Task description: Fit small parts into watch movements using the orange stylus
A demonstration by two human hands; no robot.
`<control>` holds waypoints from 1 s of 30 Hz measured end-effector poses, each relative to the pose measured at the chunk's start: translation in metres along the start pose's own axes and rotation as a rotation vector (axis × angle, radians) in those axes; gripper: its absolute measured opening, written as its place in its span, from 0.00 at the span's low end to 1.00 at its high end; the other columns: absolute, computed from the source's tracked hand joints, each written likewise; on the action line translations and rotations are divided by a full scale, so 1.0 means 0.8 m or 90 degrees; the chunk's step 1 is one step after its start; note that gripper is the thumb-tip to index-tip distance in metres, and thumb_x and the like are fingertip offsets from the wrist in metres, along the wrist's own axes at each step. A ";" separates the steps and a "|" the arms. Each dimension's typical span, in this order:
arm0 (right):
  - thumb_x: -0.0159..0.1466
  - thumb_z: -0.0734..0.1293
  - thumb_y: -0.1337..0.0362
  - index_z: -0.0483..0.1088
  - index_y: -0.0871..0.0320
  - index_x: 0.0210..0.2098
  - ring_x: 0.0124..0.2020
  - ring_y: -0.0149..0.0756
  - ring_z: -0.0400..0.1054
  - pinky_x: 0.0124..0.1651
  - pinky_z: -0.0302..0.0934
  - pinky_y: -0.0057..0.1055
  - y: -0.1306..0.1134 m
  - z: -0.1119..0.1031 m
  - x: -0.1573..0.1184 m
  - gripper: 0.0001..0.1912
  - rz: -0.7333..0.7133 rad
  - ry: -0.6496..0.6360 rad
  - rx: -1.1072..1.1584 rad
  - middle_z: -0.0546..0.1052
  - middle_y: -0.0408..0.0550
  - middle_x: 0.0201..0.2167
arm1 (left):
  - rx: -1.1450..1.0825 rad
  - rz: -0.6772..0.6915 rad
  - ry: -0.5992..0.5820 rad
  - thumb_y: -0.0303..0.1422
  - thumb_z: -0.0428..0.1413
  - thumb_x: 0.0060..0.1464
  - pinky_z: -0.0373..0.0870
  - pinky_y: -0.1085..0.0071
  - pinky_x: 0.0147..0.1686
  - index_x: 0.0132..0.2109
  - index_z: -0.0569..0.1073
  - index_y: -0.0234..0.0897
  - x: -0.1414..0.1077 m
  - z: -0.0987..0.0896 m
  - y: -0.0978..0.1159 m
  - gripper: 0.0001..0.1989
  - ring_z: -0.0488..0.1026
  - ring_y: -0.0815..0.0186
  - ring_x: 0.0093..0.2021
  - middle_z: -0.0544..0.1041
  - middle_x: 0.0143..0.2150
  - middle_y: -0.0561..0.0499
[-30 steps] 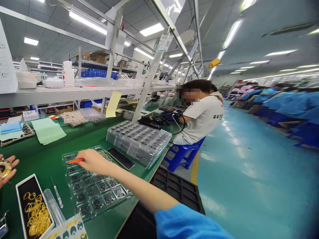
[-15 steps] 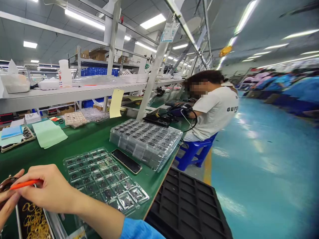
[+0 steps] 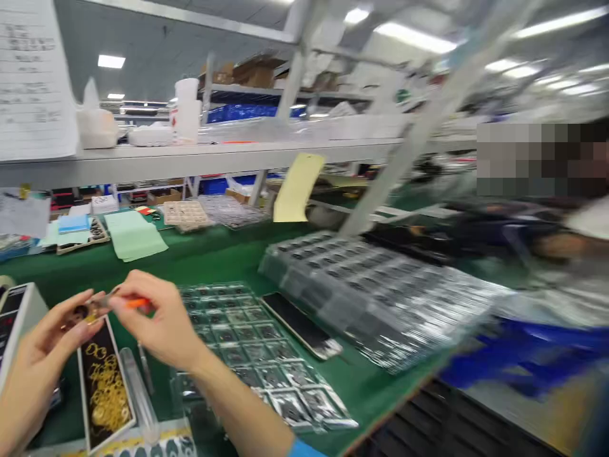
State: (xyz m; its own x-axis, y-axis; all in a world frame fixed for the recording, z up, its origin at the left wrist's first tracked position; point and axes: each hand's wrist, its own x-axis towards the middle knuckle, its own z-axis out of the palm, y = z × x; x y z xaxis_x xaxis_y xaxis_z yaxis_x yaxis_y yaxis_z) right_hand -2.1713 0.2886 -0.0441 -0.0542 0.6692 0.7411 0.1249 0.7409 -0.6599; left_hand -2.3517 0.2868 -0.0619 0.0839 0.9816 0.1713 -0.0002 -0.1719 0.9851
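Between the fingertips of my left hand (image 3: 52, 346) is a small dark round part (image 3: 82, 312) with a bit of gold on it; its details are blurred. My right hand (image 3: 155, 317) grips a slim orange-handled tool (image 3: 137, 303), with its tip end at the part. Just below both hands lies a narrow white-rimmed box (image 3: 84, 400) of thin gold rings (image 3: 108, 393). Right of my right hand, a clear blister tray (image 3: 252, 336) carries dark parts in its pockets.
A phone (image 3: 299, 327) lies beside a tall stack of clear blister trays (image 3: 361, 292). A white device (image 3: 23, 317) stands at left. Green papers (image 3: 136, 231) lie farther back under a shelf (image 3: 214, 155). A blurred co-worker sits at right.
My view has swung left, so the bench and both hands appear farther right. My left hand now shows more fully, with the small part. The orange-handled tool stays in my right hand.
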 end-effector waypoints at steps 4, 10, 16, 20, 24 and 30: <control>0.62 0.64 0.60 0.68 0.60 0.24 0.23 0.26 0.54 0.26 0.50 0.26 0.002 -0.019 0.008 0.13 0.137 0.010 0.005 0.63 0.40 0.22 | -0.149 -0.045 -0.085 0.34 0.60 0.56 0.71 0.59 0.57 0.63 0.65 0.42 -0.004 0.014 0.015 0.28 0.74 0.53 0.55 0.75 0.56 0.44; 0.64 0.64 0.54 0.68 0.58 0.22 0.24 0.30 0.55 0.25 0.51 0.28 0.003 -0.014 0.006 0.18 0.189 -0.099 -0.009 0.62 0.42 0.22 | -0.158 -0.010 -0.148 0.35 0.59 0.59 0.70 0.57 0.59 0.61 0.66 0.40 -0.006 0.009 0.007 0.24 0.70 0.52 0.59 0.72 0.59 0.42; 0.60 0.70 0.54 0.76 0.56 0.24 0.29 0.32 0.62 0.29 0.57 0.29 0.005 0.001 -0.001 0.13 0.175 -0.060 0.000 0.69 0.47 0.29 | -0.163 0.035 -0.184 0.33 0.57 0.62 0.70 0.64 0.59 0.62 0.64 0.41 -0.010 0.014 0.012 0.23 0.70 0.58 0.59 0.71 0.61 0.45; 0.58 0.71 0.52 0.76 0.56 0.23 0.32 0.35 0.66 0.30 0.60 0.30 0.009 0.002 -0.002 0.15 0.197 -0.053 0.032 0.70 0.49 0.33 | -0.163 0.057 -0.190 0.31 0.56 0.63 0.71 0.63 0.59 0.61 0.66 0.41 -0.013 0.014 0.015 0.20 0.69 0.58 0.60 0.71 0.60 0.47; 0.58 0.71 0.54 0.76 0.55 0.23 0.31 0.34 0.66 0.30 0.61 0.30 0.008 0.001 -0.002 0.13 0.209 -0.062 0.039 0.71 0.49 0.33 | -0.139 0.067 -0.184 0.29 0.54 0.63 0.71 0.63 0.60 0.61 0.66 0.42 -0.014 0.015 0.015 0.20 0.69 0.58 0.60 0.69 0.62 0.48; 0.59 0.70 0.57 0.76 0.55 0.22 0.31 0.34 0.66 0.30 0.61 0.29 0.005 0.002 -0.002 0.12 0.189 -0.065 0.014 0.71 0.49 0.32 | -0.099 0.078 -0.179 0.30 0.53 0.64 0.71 0.65 0.59 0.61 0.66 0.43 -0.017 0.017 0.011 0.20 0.68 0.58 0.60 0.68 0.62 0.49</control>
State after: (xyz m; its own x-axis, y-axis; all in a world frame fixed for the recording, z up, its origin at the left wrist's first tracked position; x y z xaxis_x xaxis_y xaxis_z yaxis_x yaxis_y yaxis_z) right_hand -2.1719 0.2908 -0.0485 -0.1175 0.8581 0.4999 0.1281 0.5123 -0.8492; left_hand -2.3396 0.2705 -0.0559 0.3455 0.8894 0.2993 -0.1775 -0.2512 0.9515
